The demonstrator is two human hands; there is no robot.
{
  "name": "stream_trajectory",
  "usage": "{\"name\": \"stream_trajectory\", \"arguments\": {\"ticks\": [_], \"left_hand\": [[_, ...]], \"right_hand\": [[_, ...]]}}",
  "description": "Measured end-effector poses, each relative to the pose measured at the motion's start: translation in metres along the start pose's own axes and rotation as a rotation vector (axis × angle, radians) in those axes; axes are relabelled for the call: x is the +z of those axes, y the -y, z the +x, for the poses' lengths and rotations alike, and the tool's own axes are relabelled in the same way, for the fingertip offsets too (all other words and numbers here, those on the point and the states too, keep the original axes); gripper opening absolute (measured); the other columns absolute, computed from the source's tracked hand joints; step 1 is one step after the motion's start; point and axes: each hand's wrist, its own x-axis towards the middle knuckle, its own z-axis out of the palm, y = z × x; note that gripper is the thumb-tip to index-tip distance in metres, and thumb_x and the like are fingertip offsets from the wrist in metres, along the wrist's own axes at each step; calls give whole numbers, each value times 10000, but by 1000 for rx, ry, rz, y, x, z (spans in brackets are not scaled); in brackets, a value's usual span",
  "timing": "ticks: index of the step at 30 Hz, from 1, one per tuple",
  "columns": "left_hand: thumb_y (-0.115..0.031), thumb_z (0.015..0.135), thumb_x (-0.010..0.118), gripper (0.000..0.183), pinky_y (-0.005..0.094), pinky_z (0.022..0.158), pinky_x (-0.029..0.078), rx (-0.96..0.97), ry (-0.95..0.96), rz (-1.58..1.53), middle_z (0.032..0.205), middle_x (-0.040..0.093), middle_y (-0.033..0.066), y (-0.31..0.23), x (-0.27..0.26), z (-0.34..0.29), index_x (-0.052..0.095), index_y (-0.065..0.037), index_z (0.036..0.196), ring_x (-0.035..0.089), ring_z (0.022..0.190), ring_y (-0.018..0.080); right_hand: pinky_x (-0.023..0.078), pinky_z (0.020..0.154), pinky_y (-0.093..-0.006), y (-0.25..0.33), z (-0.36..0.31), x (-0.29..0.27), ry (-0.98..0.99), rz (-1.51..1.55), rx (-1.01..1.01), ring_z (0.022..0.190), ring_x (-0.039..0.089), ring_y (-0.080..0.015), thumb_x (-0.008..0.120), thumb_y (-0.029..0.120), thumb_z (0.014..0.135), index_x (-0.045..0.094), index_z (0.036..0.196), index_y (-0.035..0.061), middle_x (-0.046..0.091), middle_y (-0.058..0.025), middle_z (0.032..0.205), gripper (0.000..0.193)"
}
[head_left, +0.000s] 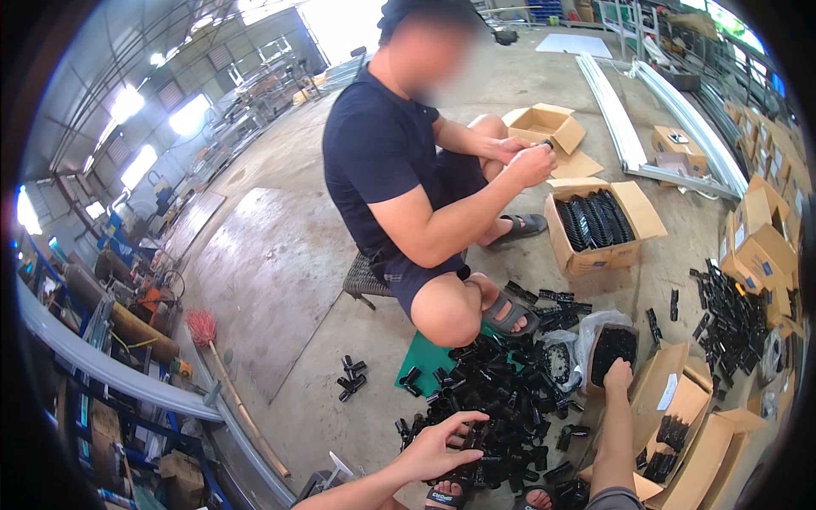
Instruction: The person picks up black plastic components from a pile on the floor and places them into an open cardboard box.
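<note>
My left hand (436, 448) is curved over a heap of black plastic fittings (501, 382) on the floor. Its thumb and index finger are spread around a dark piece that looks like one black plastic fitting (460, 437), partly hidden by the fingers. My right hand (618, 375) reaches to the near edge of a plastic-lined container of small black pieces (614, 347). Its fingers are drawn together there, and what they hold, if anything, is hidden. Beside that container lies a clear bag (558, 361) with small dark bits.
A co-worker (374, 144) sits opposite on a low stool (365, 276), handling a small dark piece. An open carton (595, 225) holds stacked black parts. Nearer cartons (680, 399) stand at my right, by another black pile (731, 314). A broom (242, 399) lies left.
</note>
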Motion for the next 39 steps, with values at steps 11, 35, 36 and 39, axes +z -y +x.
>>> {"name": "stream_trajectory", "arguments": {"ticks": [11, 35, 36, 39], "left_hand": [[-51, 801, 806, 822, 378, 854, 559, 163, -142, 393, 1116, 694, 165, -45, -1, -14, 432, -223, 1512, 693, 911, 279], [-31, 715, 813, 960, 516, 786, 553, 330, 63, 582, 877, 715, 261, -44, 17, -65, 259, -66, 1498, 688, 883, 479], [-34, 719, 813, 909, 517, 786, 552, 333, 54, 575, 889, 713, 266, -44, 17, -66, 283, -64, 1457, 689, 890, 475], [-50, 733, 815, 752, 511, 783, 550, 348, 6, 548, 920, 711, 263, -41, 18, -64, 355, -57, 1327, 692, 899, 460]], "right_hand": [[549, 815, -436, 53, -111, -149, -191, 661, -720, 916, 696, -409, 645, 118, 931, 698, 1068, 13, 734, -217, 989, 180], [445, 819, -369, 86, -391, -254, -81, 248, -1409, 961, 614, -238, 706, 140, 871, 722, 937, 108, 708, -17, 943, 76], [446, 828, -367, 86, -392, -255, -67, 238, -1385, 976, 615, -240, 703, 135, 870, 724, 944, 104, 712, -21, 956, 82], [464, 869, -384, 86, -395, -259, -124, 303, -1423, 986, 627, -265, 691, 105, 876, 729, 963, 86, 720, -53, 993, 96]]}}
